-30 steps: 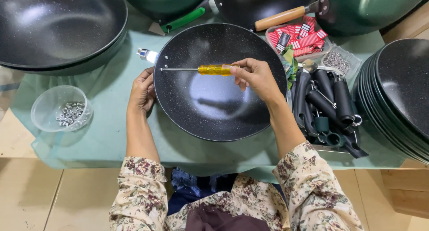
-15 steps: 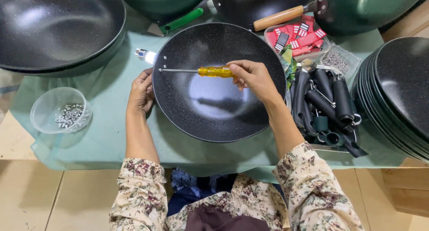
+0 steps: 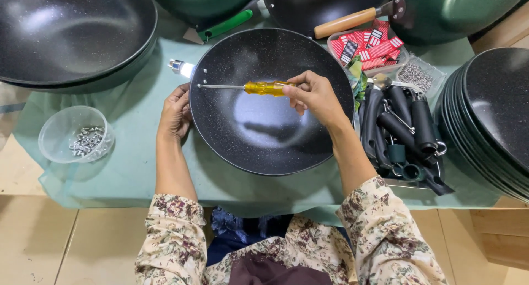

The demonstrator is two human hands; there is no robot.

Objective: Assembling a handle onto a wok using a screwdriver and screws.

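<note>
— Head view, nearest first: what are the hands doing?
— The right hand point(image 3: 315, 95), at frame centre, has its fingers point(image 3: 295, 92) closed round the yellow handle of a screwdriver point(image 3: 264, 88); the shaft runs left across the pan, tip at the left rim. The left hand point(image 3: 175, 113) has its fingers curled over that rim from outside.
— And the pan?
— A black wok point(image 3: 264, 131), speckled, glossy inside, lying mouth up on the green-covered bench point(image 3: 132, 169), with a metal stub point(image 3: 179, 67) jutting out at its upper left.
— Farther out?
— A clear tub of screws point(image 3: 77, 136) lower left, black handles point(image 3: 405, 125) in a tray to the right, stacked pans point(image 3: 490, 114) far right.
</note>
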